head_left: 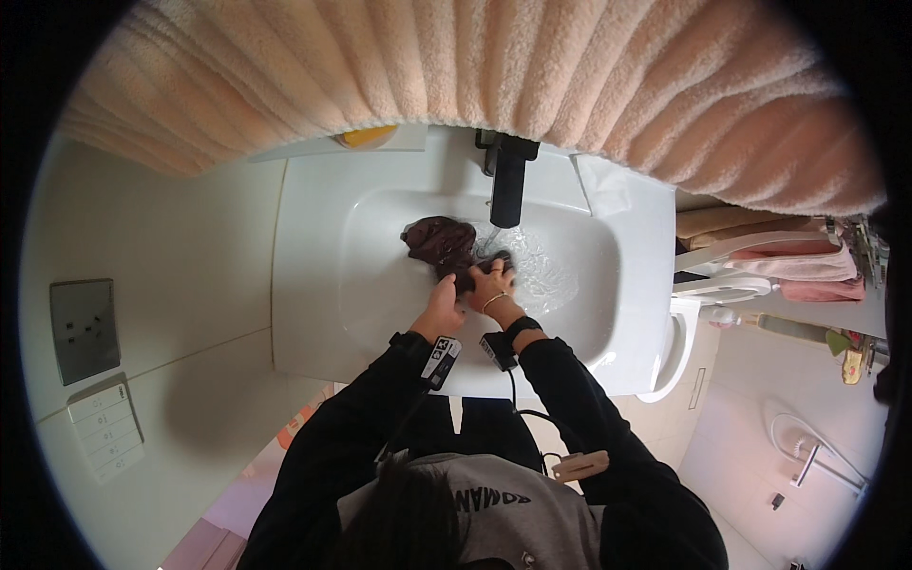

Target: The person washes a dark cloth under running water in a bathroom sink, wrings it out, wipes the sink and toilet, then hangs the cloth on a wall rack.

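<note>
A dark maroon wet cloth (439,241) lies bunched in the white washbasin (373,302), left of the black tap (508,188). Its exact kind cannot be made out. My left hand (441,308) is closed on the near end of the cloth. Just to the right, my right hand (493,287) has its fingers curled over a darker bunched part of it, below the tap. Water runs from the spout and ripples over the right half of the basin. Some of my fingertips are hidden by the cloth and by my own hands.
A fluffy pink fabric (456,62) hangs across the top of the view. A yellow object (369,137) sits on a ledge behind the basin. White tissue or cloth (604,185) lies at the back right corner. Towels (793,256) hang on a rack to the right.
</note>
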Available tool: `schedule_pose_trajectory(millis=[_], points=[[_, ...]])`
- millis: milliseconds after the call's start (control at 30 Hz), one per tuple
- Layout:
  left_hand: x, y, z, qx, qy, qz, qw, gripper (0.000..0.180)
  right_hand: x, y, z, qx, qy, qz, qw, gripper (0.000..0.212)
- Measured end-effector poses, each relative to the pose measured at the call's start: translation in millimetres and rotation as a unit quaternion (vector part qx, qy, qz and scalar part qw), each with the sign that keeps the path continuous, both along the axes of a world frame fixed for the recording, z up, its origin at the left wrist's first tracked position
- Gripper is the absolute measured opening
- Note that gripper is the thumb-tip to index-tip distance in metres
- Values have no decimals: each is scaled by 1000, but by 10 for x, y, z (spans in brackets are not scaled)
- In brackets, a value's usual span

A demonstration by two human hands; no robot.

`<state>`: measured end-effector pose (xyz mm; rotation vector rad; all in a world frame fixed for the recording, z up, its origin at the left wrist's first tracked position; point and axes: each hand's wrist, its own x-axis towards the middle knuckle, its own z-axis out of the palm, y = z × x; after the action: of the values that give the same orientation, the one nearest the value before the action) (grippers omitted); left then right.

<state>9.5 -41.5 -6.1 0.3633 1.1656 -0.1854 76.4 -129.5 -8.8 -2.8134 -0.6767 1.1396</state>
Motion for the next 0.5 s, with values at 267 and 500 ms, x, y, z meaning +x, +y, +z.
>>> schedule_pose_trajectory(millis=[267,500], points=[[-2,126,-101,-86,-199,8,976,39,-183,-58,198,457,42,-31,888,23],[28,11,163,-78,-286,2,955,24,16,-146,564,501,235,-153,819,16]])
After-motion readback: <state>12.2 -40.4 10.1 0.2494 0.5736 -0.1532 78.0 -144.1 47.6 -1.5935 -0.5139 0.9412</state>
